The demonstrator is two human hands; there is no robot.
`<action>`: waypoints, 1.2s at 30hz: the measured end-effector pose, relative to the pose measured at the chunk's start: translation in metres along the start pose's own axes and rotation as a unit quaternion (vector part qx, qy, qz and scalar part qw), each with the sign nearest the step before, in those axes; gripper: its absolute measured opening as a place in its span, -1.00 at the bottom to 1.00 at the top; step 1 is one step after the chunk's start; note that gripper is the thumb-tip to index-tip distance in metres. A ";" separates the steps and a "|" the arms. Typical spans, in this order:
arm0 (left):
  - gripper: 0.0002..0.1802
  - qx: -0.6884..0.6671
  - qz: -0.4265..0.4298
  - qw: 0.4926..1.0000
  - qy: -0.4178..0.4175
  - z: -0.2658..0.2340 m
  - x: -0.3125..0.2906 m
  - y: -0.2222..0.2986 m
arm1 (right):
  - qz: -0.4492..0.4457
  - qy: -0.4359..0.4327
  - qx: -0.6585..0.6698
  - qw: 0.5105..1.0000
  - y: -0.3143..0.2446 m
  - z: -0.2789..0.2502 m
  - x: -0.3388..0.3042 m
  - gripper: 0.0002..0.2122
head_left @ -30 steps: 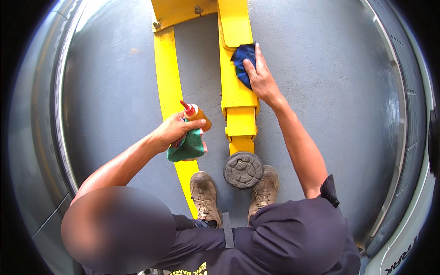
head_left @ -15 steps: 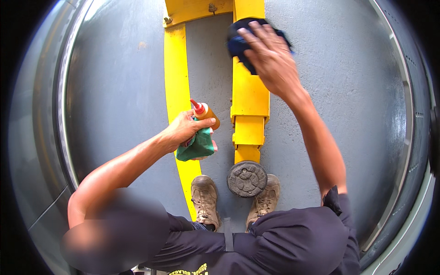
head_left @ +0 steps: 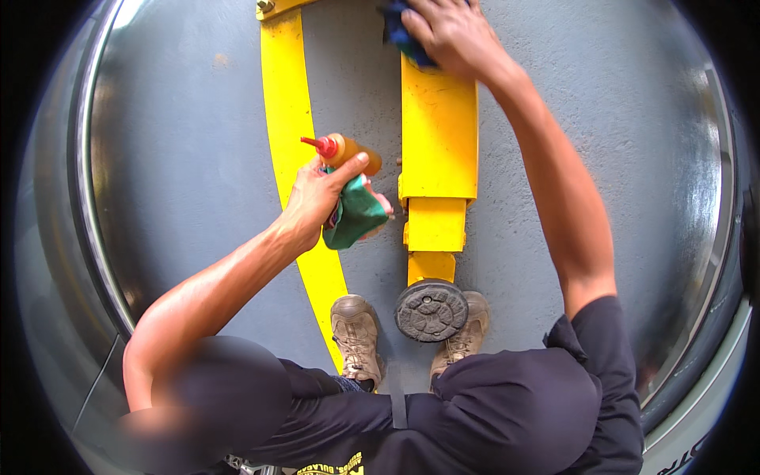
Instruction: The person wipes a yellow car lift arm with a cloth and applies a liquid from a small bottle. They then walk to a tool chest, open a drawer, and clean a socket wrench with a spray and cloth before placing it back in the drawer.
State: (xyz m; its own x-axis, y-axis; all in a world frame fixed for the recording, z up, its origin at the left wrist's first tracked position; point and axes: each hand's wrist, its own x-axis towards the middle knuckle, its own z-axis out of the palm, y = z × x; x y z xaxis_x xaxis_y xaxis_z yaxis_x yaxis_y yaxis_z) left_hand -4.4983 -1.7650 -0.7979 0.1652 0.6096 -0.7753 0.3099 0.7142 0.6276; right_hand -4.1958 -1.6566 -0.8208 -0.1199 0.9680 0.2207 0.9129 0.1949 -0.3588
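Two hands are at work about the yellow arm (head_left: 439,134), the landmark for what follows. Farthest left of it, a yellow strip (head_left: 289,103) curves along the grey floor. Between that strip and the arm, and apart from the arm, the left hand (head_left: 317,194) is closed around an amber bottle (head_left: 360,154) and a green cloth (head_left: 358,214) bunched beneath it. The bottle's red nozzle points away from the arm, lying flatter than a second ago, when it tipped more toward the arm's far part. The round dark pad (head_left: 431,310) sits at the arm's near end. At the arm's far part, by the upper edge of the view, a dark blue cloth (head_left: 396,32) lies partly under the right hand (head_left: 459,36); its fingers are partly cut off, so I cannot tell whether they grip the cloth or only press it. Hand and cloth have slid farther from the pad, leaving the nearer stretch of the arm uncovered; wiping, as I judge it, is now centred on the far part.
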 end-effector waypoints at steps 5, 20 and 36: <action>-0.50 -0.014 0.042 0.996 0.079 0.015 0.009 -0.002 | -0.058 -0.064 0.038 0.996 -0.083 0.003 -0.150 -0.43; -0.49 -0.086 0.033 0.995 0.029 0.010 -0.002 -0.007 | -0.005 -0.042 0.150 0.988 -0.068 0.003 -0.207 -0.48; -0.52 -0.075 0.059 0.995 0.013 0.020 -0.013 0.003 | 0.243 0.024 0.561 0.791 -0.046 0.027 -0.206 -0.31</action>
State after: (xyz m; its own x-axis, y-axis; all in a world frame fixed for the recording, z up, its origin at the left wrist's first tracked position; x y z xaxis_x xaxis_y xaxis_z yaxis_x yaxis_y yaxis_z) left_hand -4.4809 -1.7773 -0.7877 0.1672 0.6990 -0.6953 0.1469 0.6797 0.7187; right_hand -4.2239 -1.8611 -0.8740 0.1790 0.9698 -0.1656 -0.0775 -0.1538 -0.9851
